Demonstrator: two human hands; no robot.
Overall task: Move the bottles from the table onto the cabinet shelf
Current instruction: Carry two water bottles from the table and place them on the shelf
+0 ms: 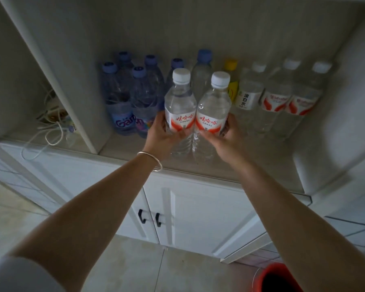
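- Dim light falls on a white cabinet, whose open shelf (261, 165) is seen from above, with closed doors (198, 211) below and tiled floor beneath.
- Along the back of the shelf a row of bottles is already stood: blue-capped bottles (124, 102) at the left, a yellow-capped one (232, 81) near the middle, and white-capped bottles (282, 95) at the right.
- Two more white-capped bottles are held upright, side by side and touching, over the front of the shelf.
- The left bottle (179, 104) is gripped low on its label by the left hand (162, 135), fingers curled round it; a bangle is worn at that wrist.
- The right bottle (213, 108) is gripped the same way by the right hand (228, 138).
- The placing step is judged to be in hand; whether the bases already touch the shelf cannot be told.
- Next, both bottles would need to be set down squarely and released without the rear row being knocked.
- Open room is left along the front strip, chiefly to the right; the shelf lip lies just beneath the wrists.
- Room is bounded at the left by an upright divider (72, 102), beyond which tangled cables (53, 123) lie.
- A red bucket (280, 279) stands on the floor at lower right.
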